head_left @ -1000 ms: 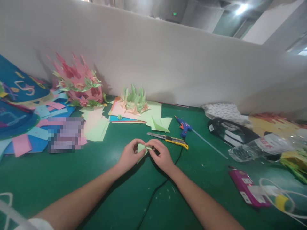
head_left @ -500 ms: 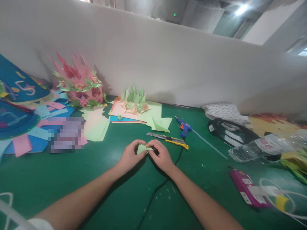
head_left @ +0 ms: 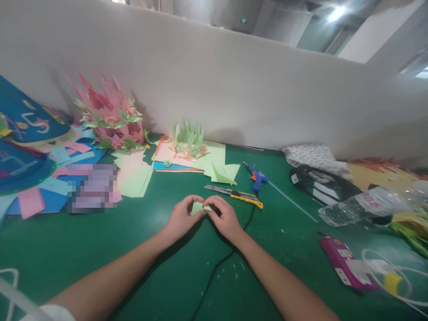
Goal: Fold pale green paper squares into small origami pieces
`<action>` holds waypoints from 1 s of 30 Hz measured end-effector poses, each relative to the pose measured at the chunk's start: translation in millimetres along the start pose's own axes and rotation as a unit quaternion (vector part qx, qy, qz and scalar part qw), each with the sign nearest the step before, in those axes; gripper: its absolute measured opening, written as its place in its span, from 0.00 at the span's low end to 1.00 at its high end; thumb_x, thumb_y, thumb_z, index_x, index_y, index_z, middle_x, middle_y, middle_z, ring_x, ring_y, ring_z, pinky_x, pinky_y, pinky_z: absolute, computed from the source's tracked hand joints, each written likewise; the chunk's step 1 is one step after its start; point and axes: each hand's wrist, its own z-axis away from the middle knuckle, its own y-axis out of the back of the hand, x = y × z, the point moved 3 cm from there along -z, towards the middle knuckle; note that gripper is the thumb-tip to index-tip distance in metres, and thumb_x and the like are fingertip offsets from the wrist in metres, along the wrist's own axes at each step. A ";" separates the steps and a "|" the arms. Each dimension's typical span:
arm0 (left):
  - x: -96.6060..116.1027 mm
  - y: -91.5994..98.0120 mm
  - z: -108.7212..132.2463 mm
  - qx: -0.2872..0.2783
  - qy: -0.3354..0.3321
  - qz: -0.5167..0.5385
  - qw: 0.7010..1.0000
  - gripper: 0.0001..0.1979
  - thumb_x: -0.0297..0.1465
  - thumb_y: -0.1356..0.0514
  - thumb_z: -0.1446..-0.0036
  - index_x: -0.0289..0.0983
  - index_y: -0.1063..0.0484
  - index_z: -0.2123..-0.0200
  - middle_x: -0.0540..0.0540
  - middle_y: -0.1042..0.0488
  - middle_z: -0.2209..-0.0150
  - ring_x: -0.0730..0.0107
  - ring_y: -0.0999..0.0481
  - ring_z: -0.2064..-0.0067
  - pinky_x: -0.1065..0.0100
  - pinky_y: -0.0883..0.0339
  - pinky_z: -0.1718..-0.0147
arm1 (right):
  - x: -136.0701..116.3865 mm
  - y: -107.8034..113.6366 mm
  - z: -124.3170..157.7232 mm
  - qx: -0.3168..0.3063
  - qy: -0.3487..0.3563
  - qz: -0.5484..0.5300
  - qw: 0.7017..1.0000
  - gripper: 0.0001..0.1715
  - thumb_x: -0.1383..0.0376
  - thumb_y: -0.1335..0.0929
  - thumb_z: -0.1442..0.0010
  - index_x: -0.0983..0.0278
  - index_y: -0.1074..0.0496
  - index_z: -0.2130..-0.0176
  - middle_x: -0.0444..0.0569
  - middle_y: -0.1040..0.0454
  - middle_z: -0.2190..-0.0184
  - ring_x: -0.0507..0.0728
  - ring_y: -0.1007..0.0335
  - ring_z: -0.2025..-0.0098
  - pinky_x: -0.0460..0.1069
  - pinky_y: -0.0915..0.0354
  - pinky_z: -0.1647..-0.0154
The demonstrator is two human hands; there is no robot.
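Between my two hands is a small piece of light green paper (head_left: 197, 207), partly covered by the fingers. My left hand (head_left: 183, 216) pinches its left side and lower edge. The thumb and fingertips of my right hand (head_left: 224, 216) close on the right end, where the paper looks curled. Just beyond the right hand lies a yellow utility knife (head_left: 239, 195) with its blade out. A blue glue gun (head_left: 257, 176) with a long glue stick rests behind the knife. Folded green paper (head_left: 222, 174) lies ahead of my hands.
A green and peach paper crown (head_left: 187, 140) stands on stacked sheets at the back, with pink crowns (head_left: 112, 116) to its left. Blue cone hats (head_left: 26, 120) stand far left. On the right are a water bottle (head_left: 364, 205) and a purple power strip (head_left: 346, 263). A black cord (head_left: 214, 272) crosses the green table.
The right end of the green paper is slightly more covered by my right fingers. Both hands stay in nearly the same place.
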 end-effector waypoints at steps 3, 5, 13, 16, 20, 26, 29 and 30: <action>-0.2 -0.2 -0.1 -0.007 0.004 -0.006 1.000 0.14 0.32 0.42 0.54 0.35 0.32 0.61 0.51 0.33 0.73 0.76 0.42 0.76 0.74 0.47 0.76 | 0.5 -0.2 0.2 0.002 -0.004 0.004 1.000 0.07 0.71 0.38 0.44 0.61 0.32 0.65 0.46 0.32 0.67 0.53 0.36 0.67 0.46 0.40 0.66; -0.2 0.1 0.1 -0.011 0.008 -0.007 1.000 0.14 0.32 0.42 0.54 0.35 0.32 0.61 0.52 0.35 0.74 0.76 0.43 0.76 0.74 0.47 0.76 | 0.5 -0.6 0.5 0.001 -0.006 0.006 1.000 0.06 0.70 0.38 0.43 0.61 0.33 0.65 0.46 0.32 0.68 0.53 0.36 0.67 0.46 0.40 0.66; 0.3 -0.5 0.5 -0.015 0.017 0.001 1.000 0.14 0.31 0.41 0.54 0.35 0.32 0.61 0.55 0.41 0.78 0.76 0.44 0.77 0.74 0.49 0.77 | -0.2 -1.3 0.9 -0.003 -0.014 0.012 1.000 0.07 0.71 0.37 0.44 0.61 0.33 0.65 0.45 0.32 0.68 0.53 0.36 0.67 0.46 0.41 0.67; 0.6 -1.6 0.2 -0.015 0.023 0.017 0.999 0.15 0.32 0.41 0.55 0.34 0.32 0.61 0.53 0.37 0.76 0.76 0.42 0.76 0.74 0.47 0.77 | 0.2 -1.6 1.1 0.001 -0.018 0.013 1.000 0.07 0.71 0.37 0.44 0.61 0.33 0.65 0.45 0.31 0.68 0.53 0.36 0.67 0.46 0.41 0.67; 3.0 -2.1 -0.1 -0.015 0.029 0.048 0.998 0.15 0.32 0.40 0.55 0.34 0.33 0.62 0.51 0.32 0.72 0.75 0.37 0.74 0.73 0.42 0.74 | 0.7 -2.6 1.7 0.007 -0.020 0.014 1.000 0.07 0.70 0.38 0.45 0.62 0.33 0.65 0.46 0.31 0.68 0.53 0.36 0.69 0.46 0.40 0.68; 4.5 -3.2 -0.5 -0.016 0.033 0.146 0.989 0.13 0.28 0.40 0.57 0.35 0.36 0.65 0.50 0.32 0.69 0.74 0.32 0.69 0.73 0.38 0.70 | 1.9 -2.4 3.0 0.020 -0.032 0.011 0.999 0.09 0.70 0.37 0.46 0.62 0.35 0.62 0.44 0.31 0.70 0.52 0.37 0.72 0.45 0.40 0.71; 3.8 -2.4 -0.3 -0.005 0.043 0.166 0.985 0.13 0.27 0.40 0.57 0.36 0.37 0.65 0.52 0.33 0.70 0.75 0.33 0.70 0.74 0.38 0.71 | 2.2 -1.5 3.7 0.031 -0.022 0.027 0.999 0.08 0.71 0.37 0.47 0.61 0.34 0.64 0.44 0.31 0.71 0.52 0.37 0.73 0.46 0.39 0.70; 3.8 -2.0 -0.2 -0.001 0.046 0.168 0.985 0.13 0.27 0.41 0.57 0.36 0.37 0.66 0.52 0.34 0.70 0.75 0.33 0.70 0.74 0.38 0.71 | 2.0 -1.2 3.9 0.035 -0.015 0.034 0.999 0.08 0.71 0.37 0.47 0.61 0.34 0.65 0.45 0.30 0.71 0.52 0.36 0.72 0.46 0.39 0.69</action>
